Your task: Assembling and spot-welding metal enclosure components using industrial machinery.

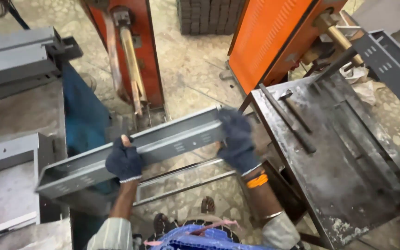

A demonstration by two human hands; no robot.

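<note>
While held level in the air between the stacked gray panels point(15, 60) and the left edge of the dark steel tabletop point(348, 185), long gray metal channel point(130, 155) gripped by both gloved hands: left hand point(124, 162) closed around its middle, right hand point(238, 139) closed over its far end. Likely to snag the hammer point(297, 111) or orange machine point(130, 51) if swung wide; could slip and drop toward the sandaled feet, given smooth gloves.

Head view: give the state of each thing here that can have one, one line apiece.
Grey metal channel: lifted off any surface, held level in both hands, tilted down to the left.
Left hand: gloved, gripping the channel's near edge.
Right hand: gloved, clasping the channel's right end.
Metal worktable: bare and scuffed.
Hammer: lying flat on the worktable, untouched.
Stacked grey channels: resting at left.
</note>
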